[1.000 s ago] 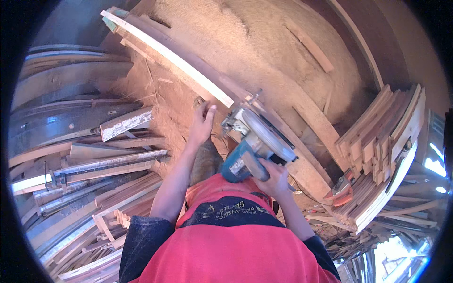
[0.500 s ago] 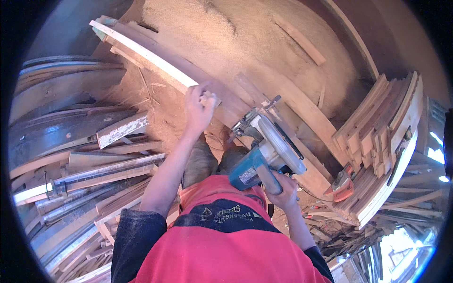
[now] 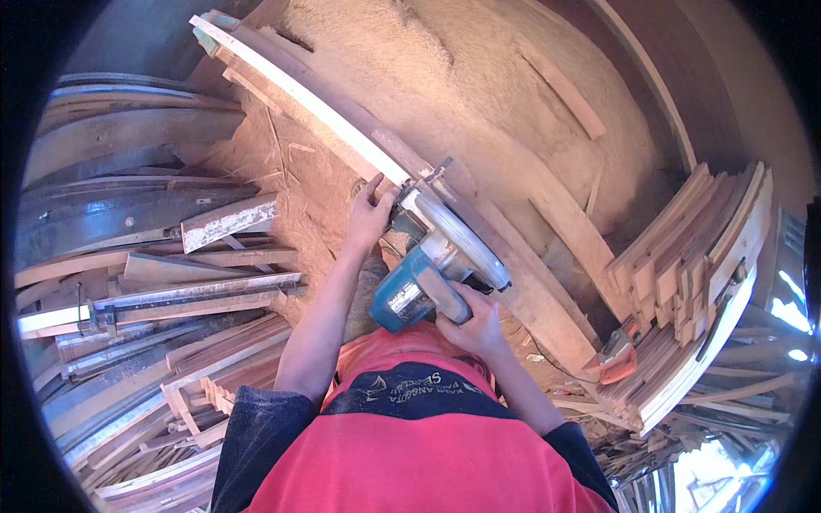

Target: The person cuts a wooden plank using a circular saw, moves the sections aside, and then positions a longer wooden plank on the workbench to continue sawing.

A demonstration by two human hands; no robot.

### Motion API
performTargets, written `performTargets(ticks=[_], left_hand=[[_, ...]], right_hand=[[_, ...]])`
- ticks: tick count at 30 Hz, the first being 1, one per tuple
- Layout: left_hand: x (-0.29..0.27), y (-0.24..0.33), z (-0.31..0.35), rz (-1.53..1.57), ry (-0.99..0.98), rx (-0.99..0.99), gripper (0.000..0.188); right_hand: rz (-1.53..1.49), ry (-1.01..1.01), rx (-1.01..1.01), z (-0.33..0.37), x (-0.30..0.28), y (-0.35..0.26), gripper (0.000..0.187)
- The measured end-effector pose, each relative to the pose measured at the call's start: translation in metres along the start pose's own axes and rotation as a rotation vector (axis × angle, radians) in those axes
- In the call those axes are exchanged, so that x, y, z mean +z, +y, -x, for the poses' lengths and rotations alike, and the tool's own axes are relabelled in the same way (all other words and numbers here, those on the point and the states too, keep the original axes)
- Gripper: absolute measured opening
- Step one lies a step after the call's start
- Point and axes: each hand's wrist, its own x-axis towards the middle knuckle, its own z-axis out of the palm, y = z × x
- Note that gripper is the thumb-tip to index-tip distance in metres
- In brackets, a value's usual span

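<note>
A teal circular saw [image 3: 445, 248] with a silver blade guard sits at the near end of a long pale board [image 3: 321, 113]. My right hand [image 3: 475, 325] is wrapped around the saw's rear handle. At the board's near end, my left hand [image 3: 372, 214] grips the edge with its fingers, close beside the front of the saw. A brown plank [image 3: 513, 248] extends along the saw's right side toward me. The saw's body and guard hide where the blade meets the wood.
Sawdust [image 3: 410, 77] covers the ground ahead, with a loose wood strip [image 3: 564, 94] on it. Stacked curved boards [image 3: 684, 248] stand at right beside an orange-handled tool [image 3: 617, 352]. Timber piles [image 3: 128, 222] fill the left side.
The saw has moved forward and left, up to the board's near end, with my right hand on it. My left hand has shifted slightly nearer to me along the board.
</note>
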Motion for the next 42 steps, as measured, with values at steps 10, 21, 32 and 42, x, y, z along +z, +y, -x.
performTargets(ticks=[10,21,32,42], left_hand=[[-0.011,-0.023,-0.01,0.108,-0.112,0.012,0.058],[-0.013,-0.031,-0.015,0.133,-0.126,0.022,0.057],[-0.016,-0.024,-0.013,0.177,-0.153,0.001,0.054],[-0.019,-0.021,-0.015,0.135,-0.14,0.007,0.052]], right_hand=[[0.06,-0.122,0.05,-0.006,0.002,0.014,0.052],[0.002,-0.155,0.073,-0.011,-0.001,0.013,0.042],[0.063,-0.218,0.08,-0.012,-0.001,0.012,0.048],[0.031,-0.19,0.083,-0.016,0.003,0.011,0.041]])
